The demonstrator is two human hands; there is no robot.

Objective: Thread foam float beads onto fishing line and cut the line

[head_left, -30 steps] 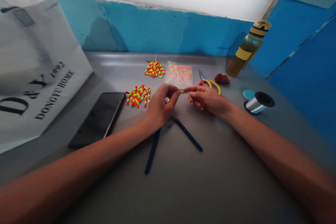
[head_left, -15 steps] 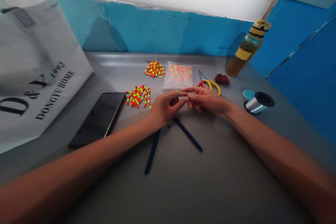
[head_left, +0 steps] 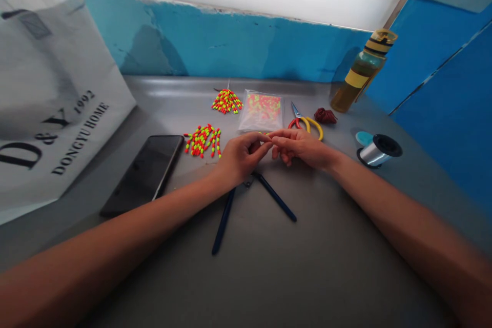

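My left hand (head_left: 243, 158) and my right hand (head_left: 301, 147) meet fingertip to fingertip over the grey table. Both are pinched closed; whatever lies between the fingers is too small to make out. Below my left hand are pliers with dark blue handles (head_left: 275, 198), their head partly hidden. Short strands of red and yellow-green beads (head_left: 202, 140) lie to the left. Behind them is a fanned beaded bunch (head_left: 226, 101). A clear bag of similar beads (head_left: 263, 110) lies just beyond my fingers.
Scissors (head_left: 306, 122), a dark red thread bundle (head_left: 325, 116) and a bottle (head_left: 358, 76) stand or lie at the back right. A wire spool (head_left: 378, 151) sits beside a teal disc (head_left: 364, 138). On the left are a phone (head_left: 148, 171) and large white bag (head_left: 57, 92).
My right hand has shifted slightly left, and its fingertips are closer against those of my left hand. The things on the table have stayed put.
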